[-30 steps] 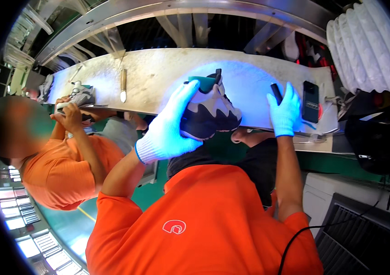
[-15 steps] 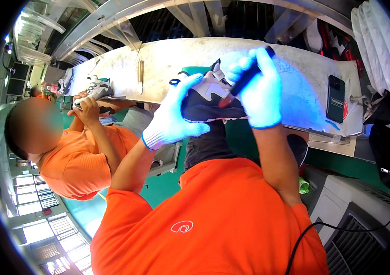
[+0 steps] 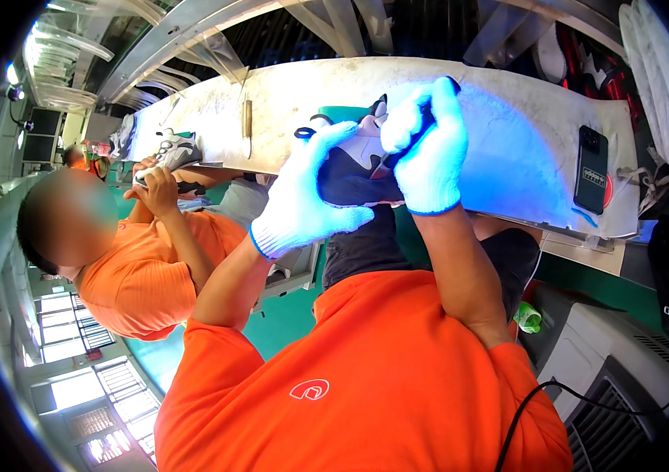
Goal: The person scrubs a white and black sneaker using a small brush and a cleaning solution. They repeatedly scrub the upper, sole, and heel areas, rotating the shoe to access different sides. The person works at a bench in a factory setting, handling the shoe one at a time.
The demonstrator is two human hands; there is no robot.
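Both my hands wear white knitted gloves lit blue by a bright glow. My left hand (image 3: 295, 193) grips a black, white and grey sneaker (image 3: 344, 179) with green at its opening, thumb along the near side and fingers over the top. Closed around a black-handled tool (image 3: 451, 83), my right hand (image 3: 435, 161) is at the sneaker's right end. Most of that tool is hidden by the glove; its tip meets or nearly meets the shoe's side. The shoe is held at the near edge of the worktable (image 3: 291, 94).
A wooden-handled blade (image 3: 247, 126) lies on the table to the left. Toward the right end are a dark phone (image 3: 591, 169) and a small blue strip (image 3: 584, 216). On my left, a co-worker in an orange shirt (image 3: 149, 271) holds another sneaker (image 3: 169, 153). A grey machine (image 3: 594, 354) stands at lower right.
My right hand has moved left and slightly down along the shoe, and the tool is held more upright. My left hand keeps its grip on the sneaker. The whole view has shifted slightly.
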